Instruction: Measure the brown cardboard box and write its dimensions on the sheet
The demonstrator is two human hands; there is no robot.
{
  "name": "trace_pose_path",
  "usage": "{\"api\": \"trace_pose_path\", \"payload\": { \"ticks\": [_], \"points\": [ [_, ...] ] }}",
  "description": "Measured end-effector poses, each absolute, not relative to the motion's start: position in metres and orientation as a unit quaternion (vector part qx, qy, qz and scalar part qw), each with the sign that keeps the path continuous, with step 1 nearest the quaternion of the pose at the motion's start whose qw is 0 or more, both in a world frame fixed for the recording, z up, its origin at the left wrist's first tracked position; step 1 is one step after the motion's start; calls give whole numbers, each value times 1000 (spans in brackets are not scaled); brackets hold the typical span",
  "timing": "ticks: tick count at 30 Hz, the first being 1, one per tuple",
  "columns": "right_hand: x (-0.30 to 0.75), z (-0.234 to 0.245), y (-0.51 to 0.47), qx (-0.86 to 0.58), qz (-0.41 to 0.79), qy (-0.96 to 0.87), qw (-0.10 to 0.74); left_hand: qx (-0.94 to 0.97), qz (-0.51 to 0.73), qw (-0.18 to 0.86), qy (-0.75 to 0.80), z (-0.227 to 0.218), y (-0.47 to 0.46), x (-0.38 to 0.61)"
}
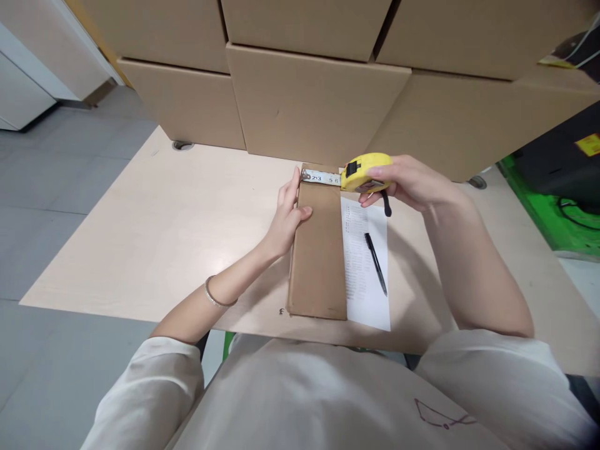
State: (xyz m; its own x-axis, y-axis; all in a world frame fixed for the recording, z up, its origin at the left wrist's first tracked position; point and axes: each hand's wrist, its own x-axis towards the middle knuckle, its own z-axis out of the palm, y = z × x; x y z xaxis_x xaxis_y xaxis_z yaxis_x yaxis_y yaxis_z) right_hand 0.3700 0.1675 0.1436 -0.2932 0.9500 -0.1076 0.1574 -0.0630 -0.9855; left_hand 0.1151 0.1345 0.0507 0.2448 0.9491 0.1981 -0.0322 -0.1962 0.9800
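A long, narrow cardboard box point(320, 256) lies on the table in front of me. My right hand point(405, 181) grips a yellow tape measure point(370, 169) at the box's far right corner. Its blade point(322, 177) is drawn out a short way across the far end of the box, with the metal hook at the left edge. My left hand point(289, 215) holds the box's left side, thumb on top and fingertips beside the hook. A printed sheet of paper point(363, 306) sits partly against the box's right side, with a black pen point(375, 264) on it.
Large cardboard boxes point(309, 100) are stacked along the table's far side. The wooden table point(187, 237) has cable holes at the back. A dark object point(557, 156) stands on something green at the right. Grey floor tiles show at left.
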Motion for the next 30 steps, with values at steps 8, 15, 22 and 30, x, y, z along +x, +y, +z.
{"api": "trace_pose_path", "payload": {
  "ticks": [8,15,22,30],
  "points": [
    [339,167,152,-475,459,-612,435,572,495,544,362,45,132,111],
    [340,106,188,-422,481,-477,603,703,556,369,246,26,63,73],
    [312,38,202,-430,542,-401,600,821,513,183,171,0,31,60],
    [335,89,170,-462,494,-417,607,557,620,300,464,40,43,33]
  ]
}}
